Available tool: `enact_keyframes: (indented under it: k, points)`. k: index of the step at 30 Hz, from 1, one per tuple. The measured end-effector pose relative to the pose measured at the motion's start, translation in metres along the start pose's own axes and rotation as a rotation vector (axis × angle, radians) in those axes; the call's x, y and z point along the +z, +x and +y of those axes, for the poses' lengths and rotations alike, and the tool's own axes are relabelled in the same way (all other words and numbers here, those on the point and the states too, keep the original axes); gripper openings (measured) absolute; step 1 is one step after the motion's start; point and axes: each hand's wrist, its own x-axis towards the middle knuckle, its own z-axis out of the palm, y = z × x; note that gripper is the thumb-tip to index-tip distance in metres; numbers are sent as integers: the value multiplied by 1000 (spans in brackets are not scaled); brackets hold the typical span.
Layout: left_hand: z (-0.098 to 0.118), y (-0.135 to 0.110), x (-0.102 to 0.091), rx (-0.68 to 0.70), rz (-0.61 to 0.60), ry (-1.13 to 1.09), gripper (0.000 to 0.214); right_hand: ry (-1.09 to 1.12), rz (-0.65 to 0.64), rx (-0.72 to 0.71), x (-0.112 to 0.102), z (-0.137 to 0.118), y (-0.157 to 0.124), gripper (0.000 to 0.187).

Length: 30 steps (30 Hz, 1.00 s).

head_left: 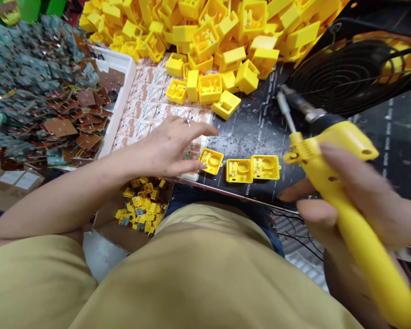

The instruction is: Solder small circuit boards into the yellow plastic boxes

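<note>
My left hand [173, 146] is over the bench edge with its thumb and forefinger spread apart. The thumb tip is at the left rim of a small yellow plastic housing [214, 160], which lies with its hollow side up; whether they touch I cannot tell. Two similar housings, one in the middle [239, 171] and one on the right [266, 167], lie edge to edge beside it. My right hand [359, 196] is wrapped round a yellow soldering gun [356, 219]. Its metal tip and a thin feed tube point up and left, above the bench and apart from the housings.
A big heap of yellow housings [198, 41] covers the back of the bench. On the left, a white foam tray [118, 109] overflows with wired circuit boards [44, 91]. A black fan [349, 73] stands back right. Below the bench edge, a box holds more yellow housings [144, 205].
</note>
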Motion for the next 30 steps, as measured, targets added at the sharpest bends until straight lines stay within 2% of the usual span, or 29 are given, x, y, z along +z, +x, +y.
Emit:
enact_keyframes:
  k: [3, 6, 8, 10, 12, 13, 14, 15, 17, 19, 22, 25, 28, 30]
  points:
    - [7, -3, 18, 27, 5, 129, 63, -11, 9, -55, 14, 5, 3, 26]
    - [6, 6, 27, -43, 81, 203, 65, 79, -47, -102, 31, 14, 6, 30]
    - [-2, 10, 19, -84, 201, 69, 76, 117, -104, -145, 42, 21, 8, 39]
    - [-14, 8, 3, -135, 393, -171, 82, 97, -152, -192, 49, 26, 10, 41]
    - [-27, -4, -12, -231, 597, -363, 65, 81, -185, -223, 53, 28, 12, 37]
    - [-32, -11, -16, -286, 649, -407, 52, 74, -198, -236, 54, 29, 13, 36]
    - [-36, -20, -19, -332, 641, -422, 44, 70, -208, -247, 55, 29, 14, 36]
    - [-38, -28, -18, -360, 575, -416, 40, 69, -216, -258, 54, 29, 15, 36]
    - [-39, -43, -10, -363, 369, -395, 39, 69, -241, -278, 52, 28, 16, 37]
    - [-35, -53, 4, -331, 256, -387, 44, 91, -272, -270, 50, 24, 17, 41]
    - [-25, -54, 29, -301, 338, -371, 41, 137, -230, -222, 53, 11, 20, 51]
    - [-18, -44, 45, -304, 472, -397, 21, 88, -122, -265, 70, -5, 25, 42]
    - [-17, -31, 42, -317, 516, -461, 18, 58, -77, -312, 86, -15, 31, 32]
    - [-19, -25, 31, -289, 472, -506, 20, 78, -62, -245, 84, -16, 32, 36]
